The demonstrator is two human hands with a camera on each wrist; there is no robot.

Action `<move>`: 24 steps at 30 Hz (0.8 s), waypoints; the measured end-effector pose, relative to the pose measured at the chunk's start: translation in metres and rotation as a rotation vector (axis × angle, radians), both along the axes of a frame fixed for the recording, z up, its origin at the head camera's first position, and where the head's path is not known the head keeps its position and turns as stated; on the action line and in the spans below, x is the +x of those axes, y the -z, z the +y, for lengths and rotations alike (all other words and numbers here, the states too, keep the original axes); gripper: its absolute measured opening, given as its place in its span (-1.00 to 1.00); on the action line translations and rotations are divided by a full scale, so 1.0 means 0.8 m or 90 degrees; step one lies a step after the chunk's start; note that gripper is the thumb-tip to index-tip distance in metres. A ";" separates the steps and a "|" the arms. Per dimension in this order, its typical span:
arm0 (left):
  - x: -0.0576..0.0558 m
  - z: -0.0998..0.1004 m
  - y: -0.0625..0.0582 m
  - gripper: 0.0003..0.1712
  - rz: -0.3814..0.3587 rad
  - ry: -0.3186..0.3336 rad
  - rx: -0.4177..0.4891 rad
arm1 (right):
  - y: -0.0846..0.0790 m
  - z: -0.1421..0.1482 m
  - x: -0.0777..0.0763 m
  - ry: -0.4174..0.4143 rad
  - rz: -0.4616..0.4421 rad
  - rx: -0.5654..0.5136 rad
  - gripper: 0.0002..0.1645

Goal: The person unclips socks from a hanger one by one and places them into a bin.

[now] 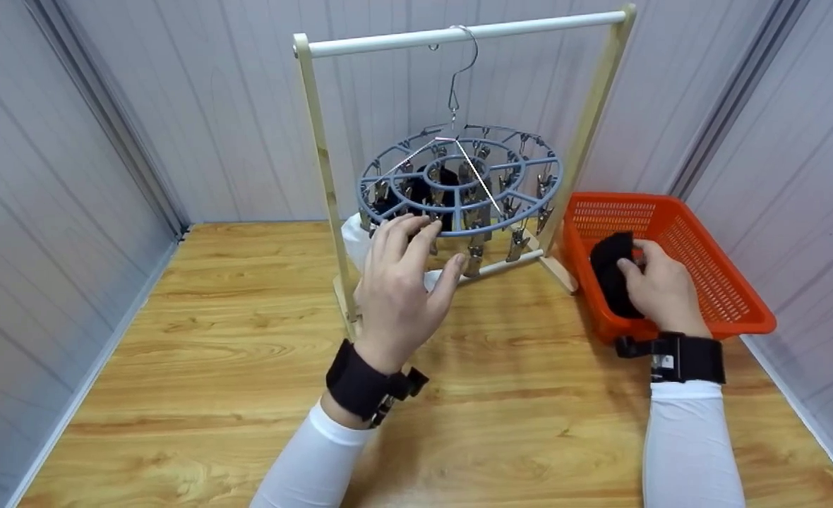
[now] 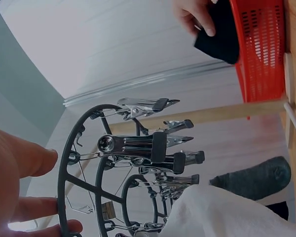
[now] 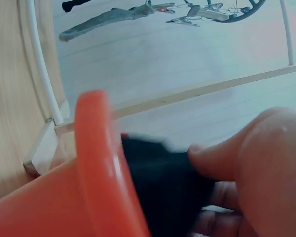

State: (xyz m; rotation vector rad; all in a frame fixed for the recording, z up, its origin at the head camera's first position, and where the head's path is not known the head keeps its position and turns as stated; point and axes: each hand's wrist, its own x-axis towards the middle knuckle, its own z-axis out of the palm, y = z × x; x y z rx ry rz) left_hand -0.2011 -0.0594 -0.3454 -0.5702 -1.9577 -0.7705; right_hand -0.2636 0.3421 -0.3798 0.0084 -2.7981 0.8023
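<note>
My right hand (image 1: pixel 663 289) pinches a black sock (image 1: pixel 613 271) between thumb and fingers, inside the orange basket (image 1: pixel 727 282). The right wrist view shows the sock (image 3: pixel 160 182) dark and bunched, just past the basket's rim (image 3: pixel 101 163). My left hand (image 1: pixel 402 289) is raised at the near left edge of the round grey clip hanger (image 1: pixel 459 229), fingers loosely bent and thumb apart. In the left wrist view its fingertips (image 2: pixel 71 226) are right at the hanger's outer ring. Metal clips (image 2: pixel 138 147) dangle around the rings.
The hanger hooks over the white bar (image 1: pixel 388 41) of a wooden stand (image 1: pixel 325 162) on the table (image 1: pixel 233 395). A grey sock (image 2: pixel 256 178), a white cloth (image 2: pixel 212 212) and black fabric (image 1: pixel 430 187) hang below it. Panelled walls (image 1: pixel 247 106) enclose the table.
</note>
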 end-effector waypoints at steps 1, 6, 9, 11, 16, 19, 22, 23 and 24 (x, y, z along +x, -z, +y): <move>0.000 0.001 0.000 -0.49 0.000 0.003 0.001 | 0.000 0.001 0.000 0.002 -0.013 0.003 -0.26; 0.001 0.006 0.001 -0.49 0.001 0.011 0.002 | -0.004 0.001 0.002 0.006 -0.041 0.019 -0.25; 0.001 0.009 0.002 -0.49 0.007 0.018 0.001 | -0.006 -0.004 0.003 0.007 -0.027 0.015 -0.28; 0.001 0.011 0.003 -0.48 0.012 0.019 -0.002 | -0.007 -0.010 0.005 0.008 -0.008 0.006 -0.30; 0.003 0.012 0.001 -0.49 0.016 0.022 -0.006 | -0.010 -0.026 0.009 -0.012 0.053 -0.022 -0.33; 0.005 0.013 0.001 -0.49 0.015 0.031 -0.007 | -0.013 -0.035 0.010 -0.042 0.088 -0.030 -0.37; 0.006 0.015 0.000 -0.49 0.017 0.039 -0.008 | -0.016 -0.044 0.012 -0.069 0.108 -0.027 -0.41; 0.006 0.016 0.000 -0.48 0.019 0.042 -0.008 | -0.016 -0.047 0.013 -0.076 0.112 -0.026 -0.42; 0.007 0.016 0.001 -0.48 0.022 0.045 -0.010 | -0.017 -0.049 0.014 -0.083 0.116 -0.027 -0.43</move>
